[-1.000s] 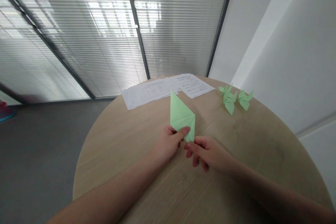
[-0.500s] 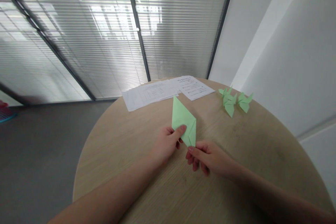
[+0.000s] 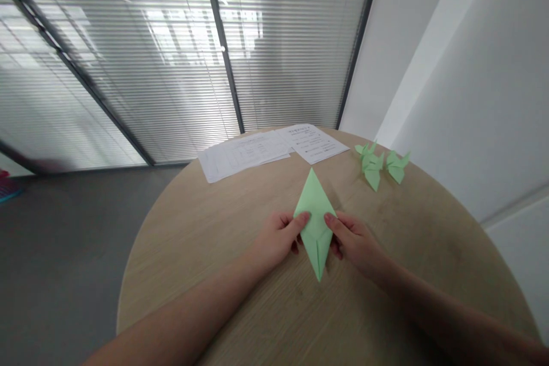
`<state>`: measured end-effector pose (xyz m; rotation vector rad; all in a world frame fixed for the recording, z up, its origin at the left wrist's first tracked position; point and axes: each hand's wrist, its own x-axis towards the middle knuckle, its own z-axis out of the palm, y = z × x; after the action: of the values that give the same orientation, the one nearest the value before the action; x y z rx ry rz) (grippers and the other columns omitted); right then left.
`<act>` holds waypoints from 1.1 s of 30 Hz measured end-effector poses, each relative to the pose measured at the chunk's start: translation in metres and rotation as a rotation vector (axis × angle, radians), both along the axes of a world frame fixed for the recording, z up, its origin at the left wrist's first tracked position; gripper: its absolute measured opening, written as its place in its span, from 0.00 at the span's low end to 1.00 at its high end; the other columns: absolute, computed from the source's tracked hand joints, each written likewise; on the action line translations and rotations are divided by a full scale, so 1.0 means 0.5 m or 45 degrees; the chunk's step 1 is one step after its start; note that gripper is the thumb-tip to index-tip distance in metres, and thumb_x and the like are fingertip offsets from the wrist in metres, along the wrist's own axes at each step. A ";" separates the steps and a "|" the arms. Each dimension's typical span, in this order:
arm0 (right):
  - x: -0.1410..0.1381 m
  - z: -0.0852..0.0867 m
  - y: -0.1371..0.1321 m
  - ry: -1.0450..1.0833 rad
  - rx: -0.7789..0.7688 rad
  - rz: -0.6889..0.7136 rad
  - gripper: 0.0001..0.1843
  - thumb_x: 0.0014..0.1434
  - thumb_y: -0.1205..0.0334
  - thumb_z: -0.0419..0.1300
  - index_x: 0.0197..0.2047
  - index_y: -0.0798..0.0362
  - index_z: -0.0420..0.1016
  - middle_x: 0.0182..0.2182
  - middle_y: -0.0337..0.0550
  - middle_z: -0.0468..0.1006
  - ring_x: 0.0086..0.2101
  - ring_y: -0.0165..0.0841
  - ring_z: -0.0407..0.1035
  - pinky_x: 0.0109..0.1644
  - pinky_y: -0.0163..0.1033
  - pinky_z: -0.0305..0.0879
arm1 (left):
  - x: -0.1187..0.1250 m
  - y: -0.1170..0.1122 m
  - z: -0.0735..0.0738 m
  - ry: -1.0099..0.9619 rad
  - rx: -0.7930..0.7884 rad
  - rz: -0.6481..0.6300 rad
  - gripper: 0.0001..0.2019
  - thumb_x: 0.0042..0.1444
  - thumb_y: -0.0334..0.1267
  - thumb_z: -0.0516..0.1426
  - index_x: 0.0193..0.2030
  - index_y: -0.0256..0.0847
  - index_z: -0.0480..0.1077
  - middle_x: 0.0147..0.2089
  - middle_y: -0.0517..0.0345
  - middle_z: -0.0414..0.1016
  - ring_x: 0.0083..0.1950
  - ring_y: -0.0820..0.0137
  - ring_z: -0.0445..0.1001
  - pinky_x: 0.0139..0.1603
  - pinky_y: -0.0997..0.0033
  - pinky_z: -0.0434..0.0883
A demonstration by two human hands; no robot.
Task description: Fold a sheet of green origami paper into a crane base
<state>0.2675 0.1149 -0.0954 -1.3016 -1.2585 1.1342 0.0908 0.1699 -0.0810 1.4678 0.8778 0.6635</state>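
Observation:
Between my hands is a light green folded origami paper point(image 3: 316, 206), shaped like a long diamond with one point away from me and one toward me. A crease or slit runs up its lower half. My left hand point(image 3: 281, 235) pinches its left corner, thumb on top and fingers curled beneath. On the opposite corner my right hand point(image 3: 352, 240) grips in the same way, its thumb pressed on the face. The fingers under the paper are partly hidden. The paper is held over the round wooden table point(image 3: 184, 251).
Finished-looking green paper cranes point(image 3: 371, 164) stand at the table's right back, with another crane point(image 3: 397, 166) beside them. Printed white sheets point(image 3: 244, 154) lie along the far edge. Beyond are blinds point(image 3: 180, 68) behind glass and a white wall point(image 3: 480, 80) on the right.
The paper has turned from a slant to pointing straight away from me, its lower half now a full point. My right hand moved from the bottom tip up to the right corner.

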 end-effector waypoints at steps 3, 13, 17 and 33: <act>0.000 -0.003 -0.001 -0.010 0.017 0.000 0.33 0.58 0.26 0.55 0.24 0.50 0.64 0.15 0.33 0.63 0.16 0.27 0.56 0.18 0.33 0.51 | -0.002 0.004 -0.002 -0.050 -0.022 0.039 0.30 0.55 0.67 0.57 0.24 0.38 0.72 0.22 0.57 0.68 0.23 0.72 0.66 0.24 0.71 0.65; -0.002 0.012 -0.005 -0.049 0.038 -0.003 0.33 0.57 0.27 0.57 0.25 0.52 0.69 0.16 0.36 0.68 0.16 0.29 0.63 0.18 0.34 0.61 | -0.004 0.008 -0.001 -0.024 0.016 0.002 0.29 0.56 0.65 0.58 0.26 0.36 0.74 0.23 0.57 0.70 0.23 0.73 0.67 0.24 0.72 0.66; -0.003 0.009 -0.006 -0.086 0.063 -0.007 0.31 0.59 0.30 0.57 0.25 0.52 0.70 0.17 0.36 0.68 0.17 0.29 0.64 0.19 0.34 0.62 | -0.006 0.012 0.002 -0.026 0.015 -0.031 0.23 0.54 0.58 0.62 0.28 0.35 0.76 0.25 0.56 0.74 0.24 0.74 0.67 0.25 0.74 0.65; -0.004 0.014 -0.006 -0.077 -0.043 0.115 0.31 0.57 0.30 0.59 0.27 0.52 0.71 0.18 0.37 0.71 0.18 0.30 0.68 0.20 0.34 0.67 | -0.010 0.015 0.002 -0.156 -0.104 -0.002 0.23 0.53 0.58 0.65 0.34 0.34 0.80 0.31 0.52 0.80 0.30 0.70 0.74 0.33 0.71 0.70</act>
<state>0.2655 0.1116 -0.0883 -1.3241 -1.3596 1.1917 0.0856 0.1772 -0.0800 1.3407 0.8001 0.7013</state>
